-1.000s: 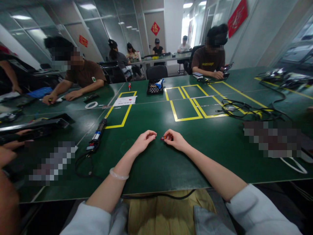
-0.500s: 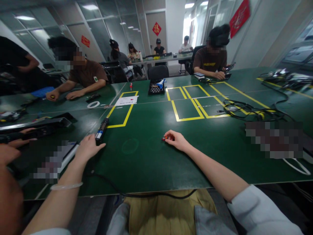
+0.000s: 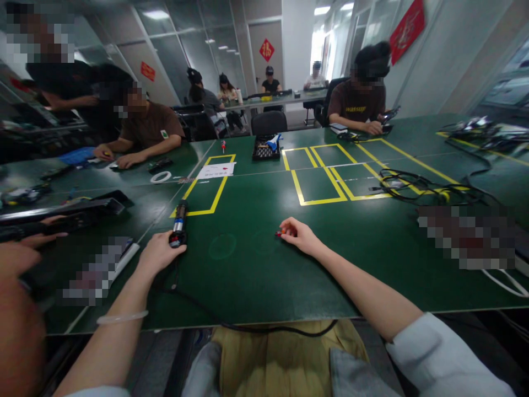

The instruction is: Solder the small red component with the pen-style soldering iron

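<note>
My left hand (image 3: 159, 253) is closed around the near end of a corded electric screwdriver (image 3: 179, 223), which lies on the green table (image 3: 264, 275) pointing away from me. Its black cable runs back along the table edge toward my lap. My right hand (image 3: 298, 234) rests near the middle of the table, its fingers pinched on a small red and black part (image 3: 279, 234) at the fingertips.
Yellow taped rectangles (image 3: 318, 176) mark the table ahead. A black parts tray (image 3: 263, 150) stands farther back, with a white paper sheet (image 3: 214, 170) to its left. Tangled black cables (image 3: 417, 187) lie at the right. Other people sit around the table; another person's hand (image 3: 25, 259) is at my left.
My left hand left the small part, swung left to the screwdriver and closed on its near end. The right hand stayed on the small part.
</note>
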Motion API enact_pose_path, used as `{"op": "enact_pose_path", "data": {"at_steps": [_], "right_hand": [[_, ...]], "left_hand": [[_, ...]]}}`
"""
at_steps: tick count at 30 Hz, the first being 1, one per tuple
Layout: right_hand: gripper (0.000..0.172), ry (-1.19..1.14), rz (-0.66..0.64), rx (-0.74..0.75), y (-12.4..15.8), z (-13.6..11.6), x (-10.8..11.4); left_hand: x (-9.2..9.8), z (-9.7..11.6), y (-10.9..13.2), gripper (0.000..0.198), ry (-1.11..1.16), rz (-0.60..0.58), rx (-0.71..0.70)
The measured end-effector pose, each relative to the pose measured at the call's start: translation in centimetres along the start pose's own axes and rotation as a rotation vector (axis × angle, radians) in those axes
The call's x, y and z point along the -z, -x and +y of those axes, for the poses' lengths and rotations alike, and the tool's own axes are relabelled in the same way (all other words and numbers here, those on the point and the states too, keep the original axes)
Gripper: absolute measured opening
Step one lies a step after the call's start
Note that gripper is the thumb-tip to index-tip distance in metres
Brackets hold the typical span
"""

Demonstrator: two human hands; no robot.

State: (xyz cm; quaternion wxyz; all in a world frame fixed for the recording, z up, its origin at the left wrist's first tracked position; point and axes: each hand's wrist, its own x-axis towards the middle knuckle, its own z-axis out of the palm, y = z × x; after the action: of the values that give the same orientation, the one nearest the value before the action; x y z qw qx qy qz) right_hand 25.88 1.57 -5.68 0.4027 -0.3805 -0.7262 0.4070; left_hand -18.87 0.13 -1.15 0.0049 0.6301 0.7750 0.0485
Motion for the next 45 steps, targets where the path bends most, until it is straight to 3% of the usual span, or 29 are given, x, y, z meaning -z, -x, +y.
{"op": "enact_pose_path", "data": {"at_steps": [5, 15, 20, 25, 36, 45], "right_hand": [[0.011, 0.032, -0.013, 0.047, 0.1, -0.2, 0.1], [0.006, 0.101, 0.003, 0.096, 0.1, -0.2, 0.0], [0.006, 0.146, 0.035, 0.127, 0.1, -0.1, -0.1], [0.009, 0.176, 0.016, 0.127, 0.1, 0.3, -0.1], [0.005, 0.157, 0.027, 0.101, 0.2, -0.4, 0.0], [0.011, 0.116, 0.024, 0.081, 0.5, -0.9, 0.2]], "left_hand": [[-0.5, 5.8, 1.5, 0.068, -0.054, 0.003, -0.064], [-1.3, 20.5, 5.7, 0.060, 0.020, 0.050, -0.328], [-1.7, 24.9, 7.2, 0.056, 0.063, 0.064, -0.439], [-2.1, 26.4, 7.9, 0.056, 0.089, 0.067, -0.487], [-2.1, 26.5, 8.0, 0.058, 0.060, 0.080, -0.494], [-1.8, 27.3, 7.0, 0.052, 0.005, 0.047, -0.404]]}}
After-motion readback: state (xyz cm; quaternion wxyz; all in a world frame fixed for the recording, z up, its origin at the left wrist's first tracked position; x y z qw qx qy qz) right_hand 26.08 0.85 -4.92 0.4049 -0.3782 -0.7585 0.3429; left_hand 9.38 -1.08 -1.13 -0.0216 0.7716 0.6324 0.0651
